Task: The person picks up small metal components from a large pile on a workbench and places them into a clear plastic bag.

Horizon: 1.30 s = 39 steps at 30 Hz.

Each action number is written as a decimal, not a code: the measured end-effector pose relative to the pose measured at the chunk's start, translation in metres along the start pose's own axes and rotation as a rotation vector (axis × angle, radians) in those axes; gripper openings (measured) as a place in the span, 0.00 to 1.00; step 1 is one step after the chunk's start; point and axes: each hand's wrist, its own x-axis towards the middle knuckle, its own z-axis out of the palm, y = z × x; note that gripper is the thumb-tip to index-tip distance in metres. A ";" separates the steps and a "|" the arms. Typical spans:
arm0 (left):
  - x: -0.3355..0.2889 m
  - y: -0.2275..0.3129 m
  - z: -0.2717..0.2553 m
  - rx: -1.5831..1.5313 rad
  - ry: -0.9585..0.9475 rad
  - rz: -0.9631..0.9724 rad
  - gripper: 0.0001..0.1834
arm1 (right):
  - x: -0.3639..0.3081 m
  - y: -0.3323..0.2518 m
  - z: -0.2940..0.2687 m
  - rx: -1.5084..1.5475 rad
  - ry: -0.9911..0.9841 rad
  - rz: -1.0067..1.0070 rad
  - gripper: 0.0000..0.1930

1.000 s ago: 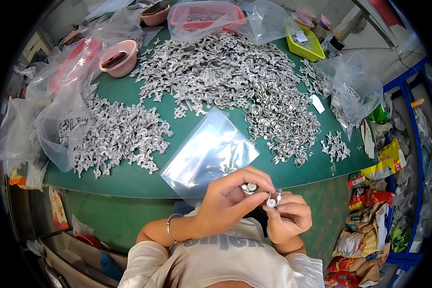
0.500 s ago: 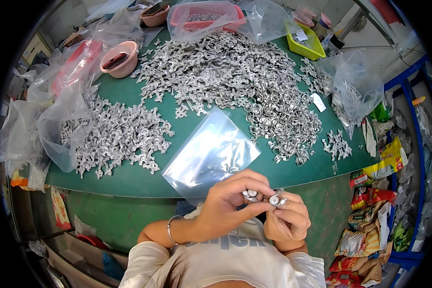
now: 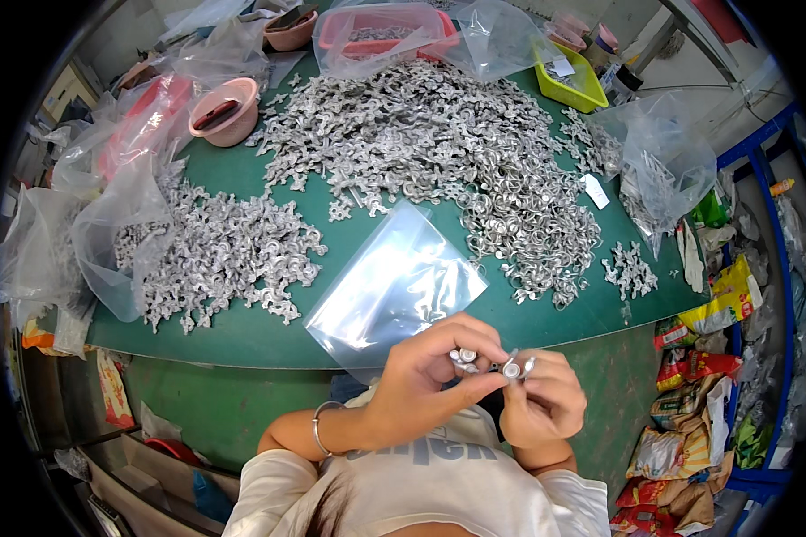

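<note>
Close to my body, past the table's near edge, my two hands meet. Curled fingers of my left hand keep a small silver metal piece in them, and its thumb and fingertip reach toward my right hand. A second silver metal piece, with a round cup-like face, is pinched in my right hand. The fingers partly hide both pieces, so I cannot tell whether they are joined. Just beyond my hands a clear plastic bag lies flat on the green table.
A large heap of silver metal pieces spreads across the table, with ring-like pieces at its right. Another heap lies left. Around them stand a pink bowl, a yellow-green basket and plastic bags.
My right hand has shifted slightly to the right, and the metal piece in it has turned a little. The piece in my left hand sits a bit differently. The heaps have not changed.
</note>
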 end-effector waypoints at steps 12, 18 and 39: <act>-0.002 -0.003 -0.005 0.116 -0.049 -0.051 0.10 | 0.021 0.008 -0.013 0.464 -0.092 0.462 0.08; -0.002 -0.004 -0.008 0.154 -0.100 -0.034 0.10 | 0.023 0.005 -0.012 0.441 -0.126 0.497 0.07; 0.050 -0.055 0.034 0.166 0.135 -0.379 0.03 | -0.013 0.132 -0.175 -0.231 0.559 0.696 0.08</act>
